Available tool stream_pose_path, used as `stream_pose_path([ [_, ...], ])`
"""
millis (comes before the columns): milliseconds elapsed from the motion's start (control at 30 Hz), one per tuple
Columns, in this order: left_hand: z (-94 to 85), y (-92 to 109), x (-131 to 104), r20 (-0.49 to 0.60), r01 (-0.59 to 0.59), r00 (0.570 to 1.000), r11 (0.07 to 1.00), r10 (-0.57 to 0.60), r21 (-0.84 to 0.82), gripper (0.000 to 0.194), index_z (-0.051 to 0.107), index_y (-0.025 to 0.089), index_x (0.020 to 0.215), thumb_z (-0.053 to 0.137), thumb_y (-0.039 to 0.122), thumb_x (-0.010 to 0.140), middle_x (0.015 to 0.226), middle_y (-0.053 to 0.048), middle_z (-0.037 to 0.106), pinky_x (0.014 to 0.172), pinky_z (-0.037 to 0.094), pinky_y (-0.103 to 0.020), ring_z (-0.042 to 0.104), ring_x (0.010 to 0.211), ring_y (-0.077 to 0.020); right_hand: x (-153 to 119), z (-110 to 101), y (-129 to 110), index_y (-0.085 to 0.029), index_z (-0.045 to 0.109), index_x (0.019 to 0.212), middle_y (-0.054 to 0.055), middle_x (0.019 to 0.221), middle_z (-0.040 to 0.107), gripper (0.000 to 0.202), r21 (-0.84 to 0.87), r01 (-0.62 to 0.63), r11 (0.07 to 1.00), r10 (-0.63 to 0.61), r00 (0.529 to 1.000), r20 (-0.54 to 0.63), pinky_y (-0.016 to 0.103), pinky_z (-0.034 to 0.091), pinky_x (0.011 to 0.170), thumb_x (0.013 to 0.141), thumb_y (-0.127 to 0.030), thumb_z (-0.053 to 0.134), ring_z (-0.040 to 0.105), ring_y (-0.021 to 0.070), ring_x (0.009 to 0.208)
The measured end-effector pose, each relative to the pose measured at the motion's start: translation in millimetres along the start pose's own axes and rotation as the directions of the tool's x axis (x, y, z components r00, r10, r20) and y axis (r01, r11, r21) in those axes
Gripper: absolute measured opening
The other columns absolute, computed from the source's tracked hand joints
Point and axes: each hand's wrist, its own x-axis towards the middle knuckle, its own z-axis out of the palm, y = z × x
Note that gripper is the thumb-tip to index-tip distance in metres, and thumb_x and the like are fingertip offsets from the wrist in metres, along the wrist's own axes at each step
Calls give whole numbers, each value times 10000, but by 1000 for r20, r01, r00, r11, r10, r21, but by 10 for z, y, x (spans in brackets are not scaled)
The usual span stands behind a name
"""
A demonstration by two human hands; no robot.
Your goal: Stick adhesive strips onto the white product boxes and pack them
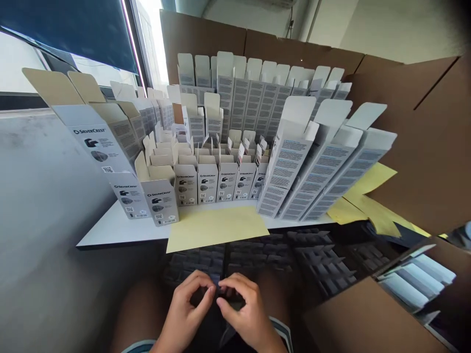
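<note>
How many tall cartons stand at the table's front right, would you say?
3: left carton nearest the yellow sheet, middle carton next, right carton outermost; one may hide behind.

Both hands [215,306] close together, fingers curled toward thumbs.

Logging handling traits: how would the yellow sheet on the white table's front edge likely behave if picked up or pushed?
Probably light and floppy: the yellow sheet looks paper-thin, and the similar sheets at right bend. Pushed forward, it might slip off, since its front edge hangs past the white table.
</note>
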Motion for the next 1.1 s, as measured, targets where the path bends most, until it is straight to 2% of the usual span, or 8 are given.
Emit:
stream_pose_path([
  [67, 6, 10, 2, 16, 12, 1000, 1000, -12, 13, 248, 671, 201, 733, 612, 371, 905, 778, -55, 676, 702, 488, -261, 638, 746, -191, -7, 13, 39, -210, 712, 885, 24, 762, 682, 108, -44, 39, 998, -40, 999, -4, 286, 502, 666, 851, -142, 635, 633, 177, 713],
  [200, -7, 54, 1, 24, 61, 998, 998, -61, 11, 257, 676, 194, 731, 605, 370, 904, 757, -47, 673, 691, 470, -263, 621, 726, -186, -41, 4, 64, -221, 718, 914, 31, 783, 723, 163, -87, 68, 994, -68, 998, -6, 319, 516, 705, 928, -159, 568, 642, 182, 716],
  [300, -21, 108, -8, 13, 113, 994, 994, -113, -6, 235, 679, 187, 718, 628, 353, 877, 734, -34, 672, 690, 453, -264, 609, 717, -181, -84, -19, 47, -219, 693, 1050, 41, 841, 724, 171, -109, 85, 990, -85, 996, 1, 338, 540, 724, 908, -178, 605, 652, 190, 748],
  [400, -13, 132, -28, 11, 176, 984, 984, -176, -31, 207, 692, 180, 715, 640, 330, 849, 715, -26, 667, 674, 443, -258, 594, 700, -171, -120, -15, 41, -216, 638, 1170, 52, 882, 708, 302, -142, 125, 982, -128, 992, -9, 345, 566, 732, 871, -184, 664, 664, 197, 791],
  [600, 38, 106, -92, 5, 245, 969, 967, -245, -63, 190, 706, 170, 705, 655, 315, 817, 667, -11, 649, 616, 420, -236, 559, 646, -148, -158, 16, 54, -231, 667, 1069, 70, 902, 728, 191, -191, 193, 962, -196, 981, 1, 343, 591, 737, 915, -137, 607, 699, 198, 830],
  [733, 47, 80, -96, 18, 309, 951, 948, -308, -83, 206, 701, 160, 707, 647, 330, 809, 669, -19, 666, 619, 432, -240, 571, 647, -152, -176, 7, 98, -230, 672, 1073, 59, 876, 745, 187, -178, 246, 953, -248, 969, 10, 329, 591, 703, 917, -134, 631, 713, 194, 804],
  [1000, 84, 67, -100, 16, 340, 940, 928, -342, -151, 188, 658, 162, 669, 657, 314, 779, 640, -7, 625, 614, 426, -238, 540, 628, -142, -202, -18, 106, -223, 688, 1076, 69, 907, 736, 176, -155, 197, 968, -188, 980, 71, 356, 569, 711, 903, -214, 661, 680, 210, 815],
  [1100, 95, 73, -116, 1, 316, 948, 940, -318, -125, 176, 653, 168, 666, 651, 301, 782, 642, -2, 624, 607, 419, -234, 539, 629, -141, -188, -12, 76, -217, 695, 1024, 74, 893, 712, 135, -181, 147, 972, -137, 988, 66, 370, 543, 710, 899, -219, 644, 645, 220, 816],
])
